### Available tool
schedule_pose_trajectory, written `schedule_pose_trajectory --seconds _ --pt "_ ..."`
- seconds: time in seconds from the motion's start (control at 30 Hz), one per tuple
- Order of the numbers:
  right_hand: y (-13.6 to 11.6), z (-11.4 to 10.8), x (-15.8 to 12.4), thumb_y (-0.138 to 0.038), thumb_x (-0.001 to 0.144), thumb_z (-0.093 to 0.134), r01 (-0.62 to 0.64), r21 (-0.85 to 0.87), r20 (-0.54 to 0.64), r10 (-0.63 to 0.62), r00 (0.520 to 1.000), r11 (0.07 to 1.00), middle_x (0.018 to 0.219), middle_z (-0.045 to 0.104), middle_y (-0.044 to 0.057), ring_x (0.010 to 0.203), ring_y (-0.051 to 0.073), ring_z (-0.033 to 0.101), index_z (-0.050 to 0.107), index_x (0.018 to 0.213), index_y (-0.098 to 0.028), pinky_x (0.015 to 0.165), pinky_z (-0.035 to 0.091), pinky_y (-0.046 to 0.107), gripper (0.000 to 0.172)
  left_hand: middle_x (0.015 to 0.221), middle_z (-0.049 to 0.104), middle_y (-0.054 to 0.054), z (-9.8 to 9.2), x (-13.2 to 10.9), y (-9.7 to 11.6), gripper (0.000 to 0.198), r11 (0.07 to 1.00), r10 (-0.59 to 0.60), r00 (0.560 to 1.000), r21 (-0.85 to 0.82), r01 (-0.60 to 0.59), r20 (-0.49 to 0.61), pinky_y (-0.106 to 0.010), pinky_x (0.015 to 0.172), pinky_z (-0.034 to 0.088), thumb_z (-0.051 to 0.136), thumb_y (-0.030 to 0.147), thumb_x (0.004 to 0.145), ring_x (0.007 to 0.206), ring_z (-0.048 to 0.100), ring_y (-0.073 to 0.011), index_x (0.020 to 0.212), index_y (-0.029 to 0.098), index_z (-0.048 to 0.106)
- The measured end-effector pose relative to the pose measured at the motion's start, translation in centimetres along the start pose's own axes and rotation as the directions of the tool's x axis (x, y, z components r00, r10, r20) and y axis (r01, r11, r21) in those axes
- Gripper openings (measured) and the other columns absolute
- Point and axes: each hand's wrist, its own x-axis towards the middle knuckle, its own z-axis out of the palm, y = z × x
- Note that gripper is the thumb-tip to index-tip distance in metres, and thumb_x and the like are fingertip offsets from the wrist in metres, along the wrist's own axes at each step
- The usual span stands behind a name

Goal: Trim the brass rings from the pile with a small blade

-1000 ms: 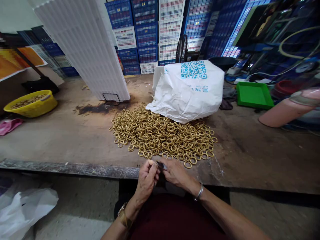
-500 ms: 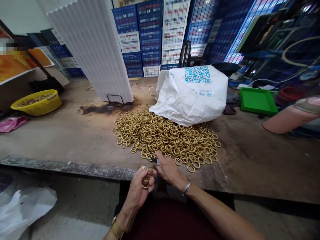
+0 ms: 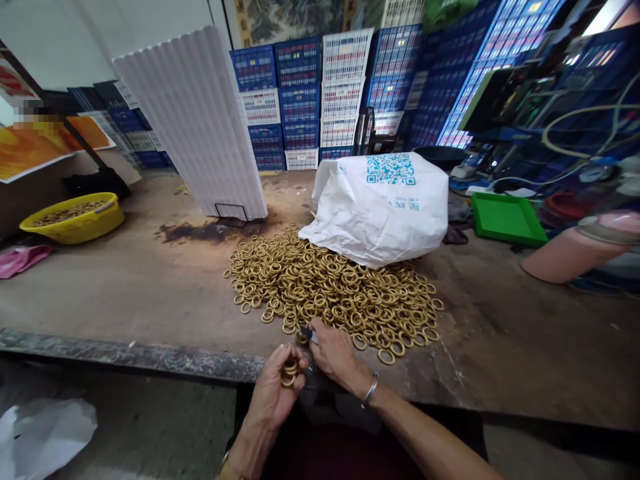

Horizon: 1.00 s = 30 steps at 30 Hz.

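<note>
My left hand (image 3: 281, 380) is closed around a few brass-coloured rings (image 3: 289, 381), just off the table's front edge. Beside it, my right hand (image 3: 336, 352) grips a small knife (image 3: 308, 333) with a dark, pointed blade; most of the handle is hidden in the fingers. The blade lies over a ring at the near edge of a large heap of loose rings (image 3: 320, 287). Whether it touches that ring I cannot tell. Behind the heap, a white woven sack (image 3: 385, 223) lies on its side, its mouth over the rings.
On the left of the table (image 3: 165, 287) are a yellow basin (image 3: 85, 230) of small pieces and a pink cloth (image 3: 23, 260). A ridged white panel (image 3: 200, 133) stands behind. To the right lie a green tray (image 3: 507, 220) and a pink cylinder (image 3: 575, 250). Stacked crates (image 3: 300, 100) line the back.
The view has tilted up a little. My left hand has drawn slightly left, away from my right hand, still with the rings. The knife tip now lies over a ring at the heap's edge.
</note>
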Motion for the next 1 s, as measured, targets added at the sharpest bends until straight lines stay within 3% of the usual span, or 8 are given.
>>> schedule_pose_trajectory --seconds 0.17,0.37,0.43,0.53,0.6,0.7,0.83,1.0 --pt "1.2 0.1 -0.4 -0.017 0.074 0.044 -0.017 0.099 -0.048 0.022 0.999 0.995 0.077 0.061 0.003 0.065 0.014 0.054 0.051 0.087 -0.018 0.056 0.026 0.023 0.015 0.060 0.049 0.003 0.4 0.5 -0.6 0.022 0.945 0.168 0.985 0.280 -0.170 0.033 -0.014 0.037 0.030 0.062 0.035 0.071 0.051 0.047 -0.0072 0.074 0.016 0.051" --pt "2.4 -0.8 -0.3 -0.016 0.067 0.045 -0.119 0.463 -0.071 0.170 0.983 0.878 0.060 0.049 -0.003 0.056 0.011 0.043 0.051 0.074 -0.018 0.053 0.028 0.021 0.010 0.057 0.049 0.004 1.1 0.9 -1.5 0.029 0.707 0.316 0.945 0.643 -0.293 0.083 -0.016 0.038 0.030 0.055 0.037 0.074 0.044 0.042 -0.0069 0.095 0.017 0.056" --pt "2.5 -1.3 -0.3 -0.017 0.063 0.046 -0.140 0.662 -0.004 0.190 0.982 0.736 0.056 0.043 -0.005 0.052 0.009 0.039 0.049 0.070 -0.019 0.049 0.029 0.019 0.007 0.056 0.049 0.004 1.5 1.0 -1.7 0.027 0.643 0.355 0.922 0.677 -0.359 0.151 -0.017 0.043 0.032 0.056 0.032 0.074 0.045 0.042 -0.0075 0.096 0.018 0.059" --pt "2.6 -2.0 -0.9 -0.023 0.061 0.049 -0.257 0.879 0.192 0.194 0.962 0.403 0.052 0.040 -0.009 0.042 0.006 0.032 0.045 0.074 -0.020 0.040 0.024 0.017 0.014 0.053 0.051 0.002 2.0 1.2 -1.8 0.021 0.632 0.367 0.911 0.668 -0.394 0.189 -0.020 0.049 0.036 0.060 0.024 0.069 0.050 0.045 -0.0108 0.089 0.018 0.064" --pt "2.7 -2.4 -1.3 -0.027 0.062 0.051 -0.331 0.921 0.301 0.163 0.940 0.206 0.052 0.042 -0.010 0.036 0.004 0.027 0.043 0.080 -0.020 0.036 0.019 0.016 0.021 0.055 0.053 0.000 2.4 1.3 -1.8 0.016 0.662 0.344 0.922 0.649 -0.374 0.180 -0.022 0.052 0.037 0.062 0.021 0.067 0.054 0.049 -0.0135 0.083 0.019 0.065" --pt "2.9 -2.5 -1.8 -0.028 0.061 0.054 -0.378 0.924 0.369 0.120 0.922 0.056 0.053 0.045 -0.010 0.033 0.002 0.025 0.043 0.083 -0.020 0.034 0.015 0.015 0.025 0.061 0.057 -0.002 2.7 1.4 -1.9 0.014 0.671 0.322 0.927 0.644 -0.368 0.194 -0.023 0.054 0.037 0.062 0.020 0.066 0.058 0.049 -0.0150 0.079 0.020 0.066" --pt "3.2 -2.0 -2.0 -0.032 0.065 0.053 -0.359 0.926 0.336 0.180 0.924 0.113 0.052 0.045 -0.009 0.033 0.002 0.027 0.044 0.079 -0.019 0.033 0.018 0.015 0.021 0.060 0.054 0.001 2.9 1.7 -2.3 0.012 0.579 0.298 0.910 0.704 -0.412 0.288 -0.021 0.051 0.034 0.058 0.025 0.072 0.052 0.043 -0.0114 0.079 0.019 0.065" --pt "2.9 -1.7 -2.0 -0.036 0.070 0.051 -0.219 0.867 0.134 0.215 0.967 0.447 0.052 0.044 -0.007 0.044 0.005 0.035 0.050 0.068 -0.018 0.041 0.028 0.017 0.019 0.057 0.051 0.003 3.1 1.7 -2.3 0.013 0.516 0.328 0.900 0.744 -0.424 0.286 -0.019 0.049 0.033 0.054 0.029 0.075 0.048 0.042 -0.0084 0.073 0.017 0.060"
